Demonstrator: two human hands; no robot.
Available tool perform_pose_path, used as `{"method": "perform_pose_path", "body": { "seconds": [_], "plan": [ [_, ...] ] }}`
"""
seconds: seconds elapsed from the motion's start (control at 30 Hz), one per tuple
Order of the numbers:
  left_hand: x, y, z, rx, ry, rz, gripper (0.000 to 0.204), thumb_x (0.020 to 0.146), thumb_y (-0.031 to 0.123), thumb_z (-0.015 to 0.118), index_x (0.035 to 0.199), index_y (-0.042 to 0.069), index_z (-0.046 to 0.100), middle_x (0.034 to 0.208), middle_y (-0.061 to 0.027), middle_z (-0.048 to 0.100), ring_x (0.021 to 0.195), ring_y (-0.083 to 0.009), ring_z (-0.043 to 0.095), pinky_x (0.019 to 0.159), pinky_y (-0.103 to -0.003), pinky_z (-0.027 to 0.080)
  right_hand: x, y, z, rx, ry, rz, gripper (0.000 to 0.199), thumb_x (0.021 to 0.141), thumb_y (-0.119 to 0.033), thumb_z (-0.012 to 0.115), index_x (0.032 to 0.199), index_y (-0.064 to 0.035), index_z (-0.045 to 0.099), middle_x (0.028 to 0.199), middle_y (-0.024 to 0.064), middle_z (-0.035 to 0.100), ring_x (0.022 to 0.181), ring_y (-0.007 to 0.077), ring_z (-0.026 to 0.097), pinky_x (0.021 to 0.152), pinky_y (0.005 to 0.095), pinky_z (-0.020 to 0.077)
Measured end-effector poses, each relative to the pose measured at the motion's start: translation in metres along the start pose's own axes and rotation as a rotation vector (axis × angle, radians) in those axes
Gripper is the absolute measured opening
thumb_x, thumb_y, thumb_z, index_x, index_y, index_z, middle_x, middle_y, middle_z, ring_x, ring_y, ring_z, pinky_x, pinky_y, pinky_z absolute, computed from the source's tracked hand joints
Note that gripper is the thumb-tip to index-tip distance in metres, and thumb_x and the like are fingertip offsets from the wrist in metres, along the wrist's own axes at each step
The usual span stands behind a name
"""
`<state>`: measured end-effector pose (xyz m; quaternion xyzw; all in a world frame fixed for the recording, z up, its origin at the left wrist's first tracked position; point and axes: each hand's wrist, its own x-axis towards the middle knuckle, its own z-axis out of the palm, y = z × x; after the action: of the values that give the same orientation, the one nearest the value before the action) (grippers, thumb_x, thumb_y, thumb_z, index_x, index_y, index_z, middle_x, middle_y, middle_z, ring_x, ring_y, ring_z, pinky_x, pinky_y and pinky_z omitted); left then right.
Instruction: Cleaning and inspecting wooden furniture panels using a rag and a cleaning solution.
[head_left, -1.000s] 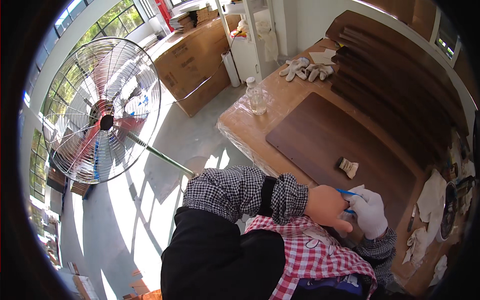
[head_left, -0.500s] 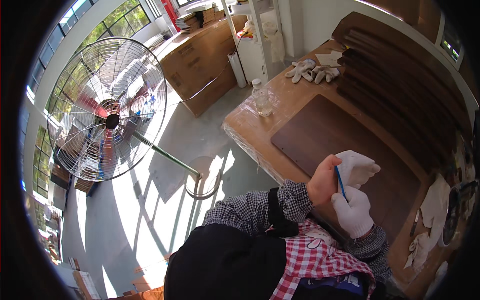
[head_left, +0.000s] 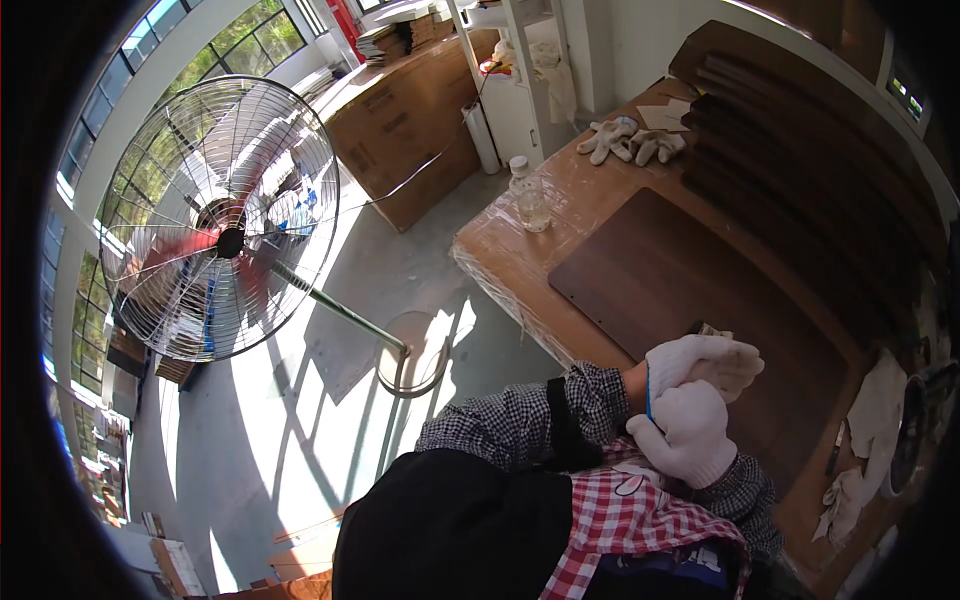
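Both hands wear white knitted gloves and meet close in front of the torso. The left hand (head_left: pixel 700 358) sits higher, fingers curled inward, with bare wrist visible between the glove cuff and a checked sleeve; the left forearm runs in from the lower left, bent at the elbow. The right hand (head_left: pixel 688 432) lies directly below and against the left, fingers closed, its cuff meeting a checked sleeve at the lower right. The two gloves touch.
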<state>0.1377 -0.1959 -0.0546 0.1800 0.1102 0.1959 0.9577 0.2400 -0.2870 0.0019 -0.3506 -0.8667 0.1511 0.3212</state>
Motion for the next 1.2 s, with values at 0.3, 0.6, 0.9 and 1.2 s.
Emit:
{"method": "perform_pose_path", "body": {
  "seconds": [0.3,0.6,0.9,1.2],
  "plan": [
    [-0.004,0.02,0.026,0.303,0.049,0.242,0.066,0.116,0.051,0.034,0.149,-0.001,0.057,0.154,-0.0182,0.058,0.143,-0.0264,0.055,0.128,-0.038,0.033,-0.011,0.005,0.007,0.038,0.039,0.058,0.032,0.081,-0.024,0.081,0.062,-0.0073,0.061,0.064,0.0125,0.058,0.063,0.0338,0.06,0.063,0.0458,0.047],
    [0.005,0.01,0.022,0.271,-0.117,0.246,0.087,0.111,0.068,0.021,0.159,0.0,0.045,0.153,-0.0194,0.059,0.144,-0.0304,0.053,0.128,-0.04,0.03,-0.007,0.006,0.007,0.052,0.092,0.0,0.031,0.081,-0.024,0.081,0.064,-0.0055,0.063,0.065,0.0137,0.058,0.063,0.0345,0.06,0.064,0.0464,0.0479],
    [0.014,0.015,0.001,0.67,0.193,0.232,0.069,0.113,0.048,0.048,0.167,0.008,0.031,0.163,-0.019,0.046,0.146,-0.03,0.049,0.119,-0.041,0.041,-0.017,0.019,0.02,0.174,0.074,0.042,0.028,0.081,-0.019,0.081,0.065,-0.0045,0.063,0.065,0.0137,0.057,0.061,0.0352,0.059,0.062,0.0461,0.0473],
    [0.037,0.001,-0.029,0.371,0.095,0.5,0.033,0.112,0.023,0.051,0.126,0.0,0.07,0.095,-0.0075,0.066,0.085,-0.0195,0.059,0.091,-0.038,0.05,-0.024,0.022,0.022,0.023,-0.042,0.067,0.035,0.085,-0.031,0.078,0.065,-0.0054,0.063,0.067,0.0137,0.061,0.064,0.0348,0.063,0.063,0.0465,0.0497]
  ]
}}
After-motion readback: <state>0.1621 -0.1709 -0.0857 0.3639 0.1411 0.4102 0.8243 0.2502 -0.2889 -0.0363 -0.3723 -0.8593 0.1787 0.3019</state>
